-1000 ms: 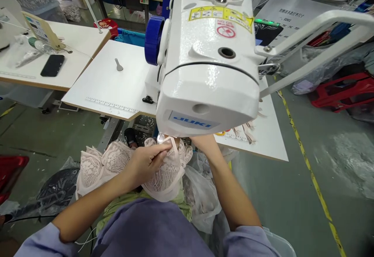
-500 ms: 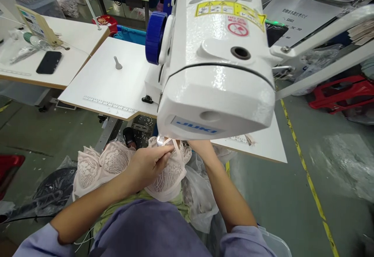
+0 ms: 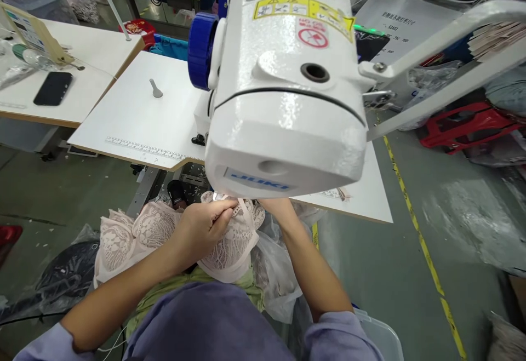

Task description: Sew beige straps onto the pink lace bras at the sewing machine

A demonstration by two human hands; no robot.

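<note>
My left hand (image 3: pixel 207 228) is closed in a pinch on the pale pink lace bra (image 3: pixel 230 246), near its strap and just below the sewing machine head (image 3: pixel 283 136). One lace cup hangs under that hand; more pale lace cups (image 3: pixel 119 238) lie to the left of my wrist. My right hand (image 3: pixel 276 206) reaches in from the other side, close to the bra's upper edge. Its fingers are hidden behind the machine head, so their grip does not show. The needle area is out of sight too.
Around the machine is a white tabletop (image 3: pixel 131 109) with a printed ruler and a small grey tool (image 3: pixel 155 88). A black phone (image 3: pixel 53 88) lies on the neighbouring table. Clear plastic bags (image 3: pixel 277 273) hang below my right arm. At right stands a red stool (image 3: pixel 464 125).
The whole view has shifted slightly, so the machine and tables appear further left. My left hand keeps its pinch on the bra, and both hands stay near the machine head.
</note>
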